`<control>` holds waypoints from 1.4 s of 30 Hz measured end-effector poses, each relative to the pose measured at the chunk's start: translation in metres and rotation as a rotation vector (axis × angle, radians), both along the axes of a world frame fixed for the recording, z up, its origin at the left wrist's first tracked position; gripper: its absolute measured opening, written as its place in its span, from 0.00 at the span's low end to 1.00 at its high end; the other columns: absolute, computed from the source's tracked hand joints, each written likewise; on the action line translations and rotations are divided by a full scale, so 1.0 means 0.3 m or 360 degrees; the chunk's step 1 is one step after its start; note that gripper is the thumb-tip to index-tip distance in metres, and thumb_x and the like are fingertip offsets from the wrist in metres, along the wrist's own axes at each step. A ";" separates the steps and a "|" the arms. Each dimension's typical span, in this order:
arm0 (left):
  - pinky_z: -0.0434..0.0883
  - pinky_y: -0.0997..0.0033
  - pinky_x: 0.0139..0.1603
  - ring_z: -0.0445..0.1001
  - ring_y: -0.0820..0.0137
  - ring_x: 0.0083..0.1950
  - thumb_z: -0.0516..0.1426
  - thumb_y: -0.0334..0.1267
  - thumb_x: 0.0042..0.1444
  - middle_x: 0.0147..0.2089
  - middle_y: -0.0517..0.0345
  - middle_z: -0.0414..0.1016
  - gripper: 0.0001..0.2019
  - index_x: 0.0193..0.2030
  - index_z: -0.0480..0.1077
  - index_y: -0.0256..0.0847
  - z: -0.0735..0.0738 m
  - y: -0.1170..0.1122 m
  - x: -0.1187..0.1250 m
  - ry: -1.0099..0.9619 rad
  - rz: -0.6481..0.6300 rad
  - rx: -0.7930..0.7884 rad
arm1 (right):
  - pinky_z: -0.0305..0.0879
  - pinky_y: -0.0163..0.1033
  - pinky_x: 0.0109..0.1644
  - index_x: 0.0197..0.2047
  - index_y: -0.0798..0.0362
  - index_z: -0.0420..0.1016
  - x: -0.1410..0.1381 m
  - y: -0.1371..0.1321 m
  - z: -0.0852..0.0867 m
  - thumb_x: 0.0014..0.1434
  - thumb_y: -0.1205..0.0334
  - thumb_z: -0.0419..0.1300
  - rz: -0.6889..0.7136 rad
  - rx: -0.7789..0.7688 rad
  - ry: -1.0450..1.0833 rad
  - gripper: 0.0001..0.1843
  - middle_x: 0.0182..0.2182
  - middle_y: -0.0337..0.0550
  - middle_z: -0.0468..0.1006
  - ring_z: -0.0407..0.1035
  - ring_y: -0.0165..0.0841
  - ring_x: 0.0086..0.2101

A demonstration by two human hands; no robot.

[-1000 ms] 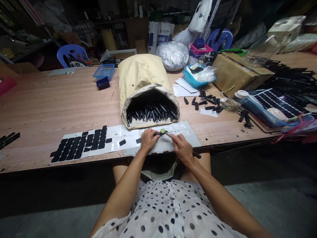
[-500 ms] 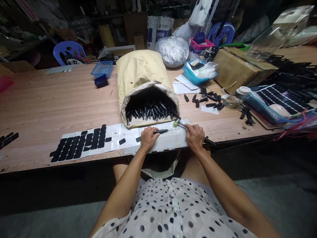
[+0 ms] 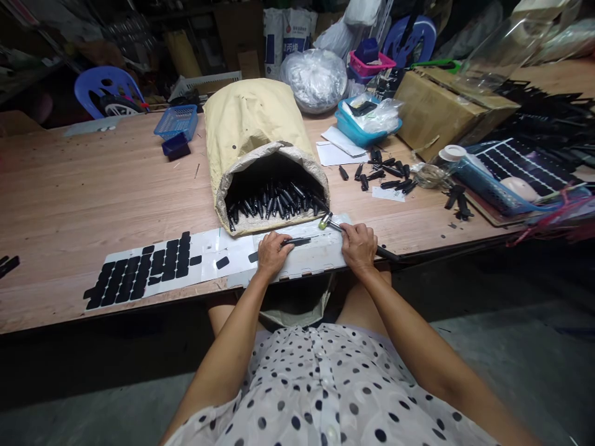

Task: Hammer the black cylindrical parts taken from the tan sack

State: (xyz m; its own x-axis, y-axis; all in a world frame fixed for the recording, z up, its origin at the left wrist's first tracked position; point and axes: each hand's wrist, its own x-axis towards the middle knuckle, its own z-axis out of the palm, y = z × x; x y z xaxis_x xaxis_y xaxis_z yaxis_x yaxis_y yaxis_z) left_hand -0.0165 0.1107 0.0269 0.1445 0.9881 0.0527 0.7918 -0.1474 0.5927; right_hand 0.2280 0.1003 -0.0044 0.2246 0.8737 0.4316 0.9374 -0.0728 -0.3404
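Observation:
My left hand [image 3: 273, 253] is closed on a slim black pen-like part [image 3: 296, 241], which lies low over a white board [image 3: 316, 257] at the table's front edge. In my right hand [image 3: 359, 246] is a small hammer [image 3: 333, 225]; its yellow-green and metal head points left and its dark handle sticks out to the right. The hammer head is above and right of the black part, apart from it. Just beyond both hands a yellow sack [image 3: 260, 118] lies with its mouth toward me, holding many similar black parts [image 3: 279, 201].
To the left, black rounded pieces [image 3: 125, 279] lie in rows on a white sheet. Loose black parts [image 3: 390, 173] are scattered on the right, near a cardboard box [image 3: 450, 114] and a teal basket [image 3: 365, 124]. Blue baskets [image 3: 176, 122] stand at the back left.
The whole view has shifted slightly, with the table items now further left and a little higher. Both hands keep their holds; the hammer head sits slightly closer to the black part's line.

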 end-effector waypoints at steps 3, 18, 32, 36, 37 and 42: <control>0.66 0.62 0.51 0.70 0.61 0.50 0.60 0.37 0.59 0.43 0.57 0.75 0.09 0.45 0.79 0.51 -0.006 0.006 0.001 -0.0002 -0.0010 0.0009 | 0.53 0.42 0.40 0.47 0.47 0.81 0.008 -0.001 0.017 0.64 0.63 0.53 0.0027 -0.0032 0.0027 0.16 0.36 0.48 0.72 0.60 0.41 0.39; 0.65 0.61 0.52 0.70 0.61 0.50 0.60 0.36 0.60 0.42 0.57 0.74 0.10 0.46 0.79 0.52 -0.013 0.019 0.012 -0.0003 -0.0019 -0.0007 | 0.66 0.36 0.40 0.53 0.46 0.78 -0.148 -0.100 0.101 0.69 0.61 0.48 0.0423 -0.0153 0.0174 0.19 0.38 0.44 0.77 0.72 0.35 0.39; 0.65 0.60 0.53 0.70 0.61 0.49 0.62 0.38 0.58 0.41 0.58 0.75 0.07 0.43 0.79 0.51 -0.001 0.015 0.016 -0.0034 -0.0026 0.0004 | 0.65 0.34 0.37 0.52 0.45 0.80 -0.168 -0.149 0.134 0.69 0.60 0.50 0.0466 -0.0099 0.0214 0.18 0.34 0.43 0.76 0.71 0.33 0.36; 0.65 0.60 0.52 0.70 0.61 0.48 0.63 0.37 0.57 0.40 0.58 0.74 0.08 0.43 0.80 0.51 -0.003 0.016 0.017 -0.0037 -0.0007 -0.0001 | 0.66 0.33 0.40 0.55 0.45 0.79 -0.184 -0.151 0.143 0.70 0.60 0.48 0.0543 -0.0003 0.0211 0.20 0.35 0.44 0.76 0.71 0.33 0.38; 0.66 0.60 0.52 0.70 0.61 0.48 0.63 0.37 0.56 0.40 0.58 0.74 0.07 0.42 0.80 0.51 -0.004 0.017 0.018 -0.0037 0.0000 -0.0001 | 0.65 0.33 0.39 0.55 0.45 0.79 -0.187 -0.152 0.138 0.70 0.60 0.49 0.0563 -0.0026 0.0194 0.20 0.35 0.43 0.76 0.71 0.32 0.37; 0.66 0.61 0.51 0.70 0.61 0.47 0.64 0.36 0.56 0.41 0.58 0.75 0.06 0.40 0.80 0.50 -0.006 0.018 0.022 -0.0037 0.0025 0.0001 | 0.63 0.33 0.34 0.52 0.44 0.81 -0.185 -0.149 0.129 0.69 0.60 0.51 0.0555 -0.0110 0.0174 0.18 0.33 0.42 0.75 0.70 0.33 0.35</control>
